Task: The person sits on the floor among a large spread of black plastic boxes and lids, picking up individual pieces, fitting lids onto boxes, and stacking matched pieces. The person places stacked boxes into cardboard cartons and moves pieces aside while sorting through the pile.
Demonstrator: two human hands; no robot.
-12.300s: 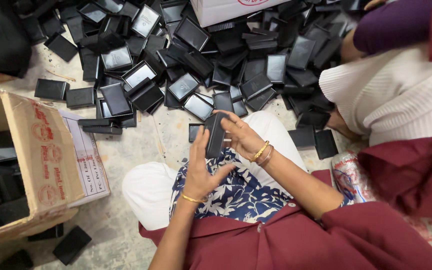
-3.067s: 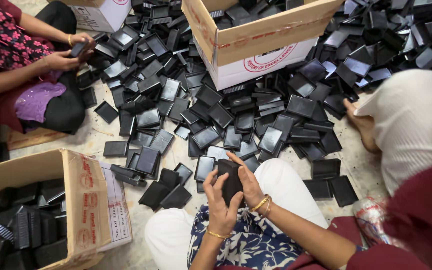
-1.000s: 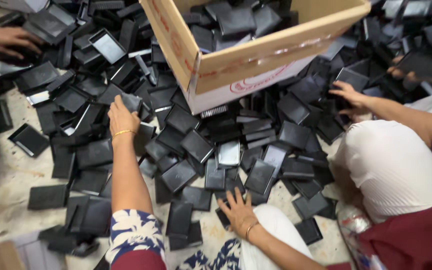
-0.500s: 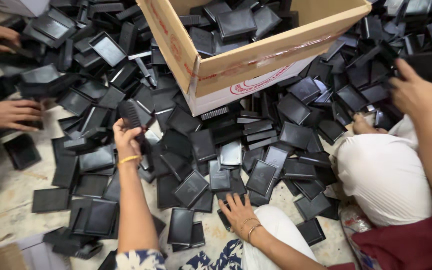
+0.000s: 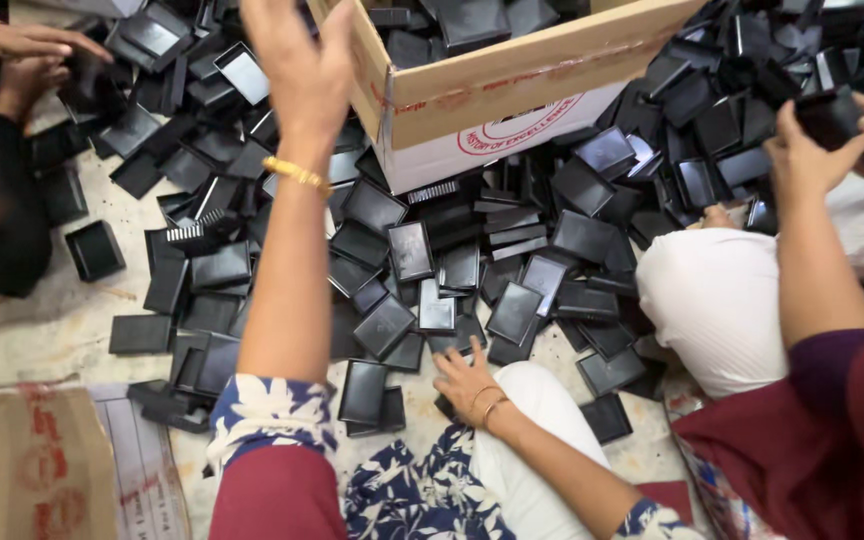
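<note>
Head view: flat black rectangular trays (image 5: 512,312) heaped, right hand (image 5: 464,378) touching.

Floor nearly all covered w/ black trays (image 5: 512,310), piled close. Cardboard box (image 5: 492,100) blocks the far middle. Co-worker's knee (image 5: 722,300) closes off the right, another person's hands (image 5: 27,60) far left. Bare floor (image 5: 42,320) only at left, beside flattened carton (image 5: 42,460).

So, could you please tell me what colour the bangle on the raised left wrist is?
Gold; the bangle shows best in the head view.
</note>
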